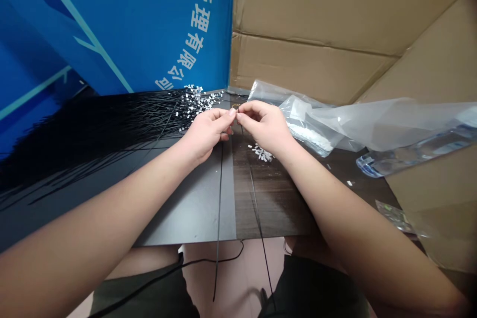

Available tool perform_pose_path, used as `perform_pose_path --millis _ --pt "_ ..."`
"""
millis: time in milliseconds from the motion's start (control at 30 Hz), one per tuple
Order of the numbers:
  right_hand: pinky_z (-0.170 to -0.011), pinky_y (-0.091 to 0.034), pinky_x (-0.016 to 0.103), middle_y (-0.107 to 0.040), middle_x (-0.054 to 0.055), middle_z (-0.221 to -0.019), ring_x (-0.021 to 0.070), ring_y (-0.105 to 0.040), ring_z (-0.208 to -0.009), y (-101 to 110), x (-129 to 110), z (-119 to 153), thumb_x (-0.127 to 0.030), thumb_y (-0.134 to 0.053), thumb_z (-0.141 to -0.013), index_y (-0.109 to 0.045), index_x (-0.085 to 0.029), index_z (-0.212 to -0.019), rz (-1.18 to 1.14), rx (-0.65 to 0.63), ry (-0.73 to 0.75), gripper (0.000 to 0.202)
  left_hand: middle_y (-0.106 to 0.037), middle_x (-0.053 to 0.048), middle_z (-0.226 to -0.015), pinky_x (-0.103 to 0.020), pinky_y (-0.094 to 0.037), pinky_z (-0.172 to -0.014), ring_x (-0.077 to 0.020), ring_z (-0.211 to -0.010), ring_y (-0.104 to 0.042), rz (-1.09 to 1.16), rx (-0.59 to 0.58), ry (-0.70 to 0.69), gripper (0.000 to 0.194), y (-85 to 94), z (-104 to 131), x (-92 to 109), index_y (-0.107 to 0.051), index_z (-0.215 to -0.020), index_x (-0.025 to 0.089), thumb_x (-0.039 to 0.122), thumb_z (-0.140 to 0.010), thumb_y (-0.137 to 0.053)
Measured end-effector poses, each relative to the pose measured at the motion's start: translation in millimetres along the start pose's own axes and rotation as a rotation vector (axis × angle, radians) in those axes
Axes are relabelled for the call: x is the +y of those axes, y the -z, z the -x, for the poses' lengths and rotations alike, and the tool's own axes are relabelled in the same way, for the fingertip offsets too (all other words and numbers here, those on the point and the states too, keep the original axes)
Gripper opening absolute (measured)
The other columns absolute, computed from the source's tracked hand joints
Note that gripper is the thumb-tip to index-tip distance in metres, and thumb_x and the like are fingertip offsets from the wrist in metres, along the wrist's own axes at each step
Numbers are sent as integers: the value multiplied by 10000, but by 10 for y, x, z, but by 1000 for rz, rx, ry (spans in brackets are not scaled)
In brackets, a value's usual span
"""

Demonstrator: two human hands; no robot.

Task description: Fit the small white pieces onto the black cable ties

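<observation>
My left hand and my right hand meet above the table, fingertips nearly touching. Each is pinched closed. A thin black cord hangs down from my left fingers past the table's front edge. From my right fingers a second black cord runs down over the edge. A tiny part between the fingertips is too small to make out. Just below my right hand lies a small pile of white pieces. Behind my left hand, many black cords with white ends are heaped.
The bundle of black cords covers the table's left side. Clear plastic bags, one with white pieces, lie at the right, beside a clear plastic package. A small bag is further right. Blue and brown cardboard panels stand behind.
</observation>
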State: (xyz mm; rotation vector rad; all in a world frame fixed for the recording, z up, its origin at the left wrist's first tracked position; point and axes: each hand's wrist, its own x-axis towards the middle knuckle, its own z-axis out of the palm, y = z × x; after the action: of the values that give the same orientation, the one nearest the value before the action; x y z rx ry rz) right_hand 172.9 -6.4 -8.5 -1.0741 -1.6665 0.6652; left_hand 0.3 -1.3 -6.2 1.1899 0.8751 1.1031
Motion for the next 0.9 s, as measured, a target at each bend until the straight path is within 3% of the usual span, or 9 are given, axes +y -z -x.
perform_pose_path --millis 133,367,533,667,900 --pt "-791 -508 355 -767 16 -897 182 -665 -810 -13 -16 10 -291 -681 -909 -750 -217 -931 21 -6 19 103 -597 13 -728 -242 -438 -609 -99 -651 -551 57 11 58 355 17 -6 19 -657 -779 175 415 -756 -918" --pt "-638 -496 314 -707 -4 -788 143 -607 -656 -85 4 -6 -369 -731 -871 -686 -219 -879 -262 -5 -141 156 -622 11 -737 -209 -428 -574 -71 -626 -550 292 6 175 254 13 -41 69 -670 -822 152 306 -812 -871" --pt "-803 -518 360 -768 17 -889 185 -675 -806 -91 -24 22 -338 -698 -919 -734 -230 -923 13 57 11 114 -632 21 -757 -203 -427 -567 -60 -616 -549 338 45 200 187 10 -56 28 -676 -861 150 254 -832 -828" --pt "-804 -483 364 -781 26 -917 205 -673 -831 -60 -72 34 -291 -656 -963 -751 -242 -917 250 51 140 116 -626 30 -768 -193 -431 -571 -54 -619 -535 349 36 192 223 14 -58 -18 -687 -879 152 267 -798 -861" --pt "-832 -475 366 -776 38 -936 224 -658 -871 -15 -52 26 -248 -609 -983 -738 -241 -931 337 13 208 140 -691 -9 -854 -216 -438 -585 -72 -646 -565 161 58 140 237 37 -31 -4 -719 -860 165 333 -783 -866"
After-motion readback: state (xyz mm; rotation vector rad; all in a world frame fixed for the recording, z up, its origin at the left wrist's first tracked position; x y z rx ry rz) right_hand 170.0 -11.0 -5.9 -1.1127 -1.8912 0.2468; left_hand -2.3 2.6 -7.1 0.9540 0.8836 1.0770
